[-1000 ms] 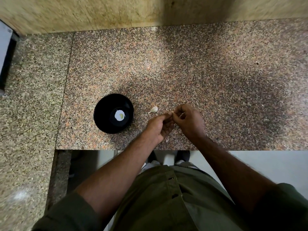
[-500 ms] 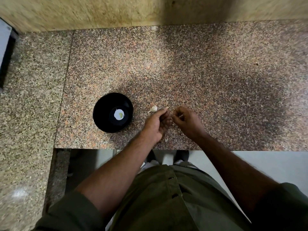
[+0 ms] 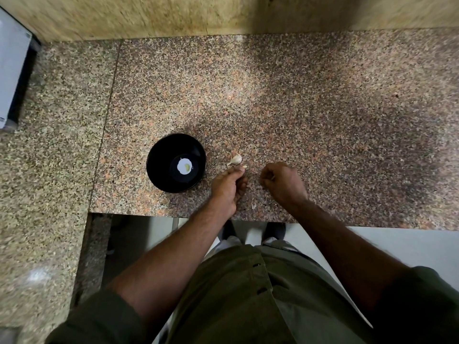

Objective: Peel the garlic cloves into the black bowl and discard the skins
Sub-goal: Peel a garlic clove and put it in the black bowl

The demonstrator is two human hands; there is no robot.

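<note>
A black bowl (image 3: 159, 155) with a white sticker on its bottom stands on the speckled granite counter (image 3: 273, 108). An unpeeled garlic clove (image 3: 235, 159) lies just right of the bowl. My left hand (image 3: 227, 187) pinches a small pale garlic clove (image 3: 244, 167) at its fingertips, right below the lying clove. My right hand (image 3: 283, 183) is a short way to the right, its fingers curled around a thin scrap of skin (image 3: 272, 178). Bits of skin (image 3: 253, 206) lie on the counter between and below the hands.
The counter's front edge (image 3: 248, 218) runs just under my wrists. A stone wall (image 3: 173, 16) backs the counter. A grey box-like object (image 3: 12, 75) stands at the far left on the lower side slab.
My hands, joined on one clove a second ago, have pulled apart. The left hand moved left toward the lying clove and the bowl, and the right hand drew to the right.
</note>
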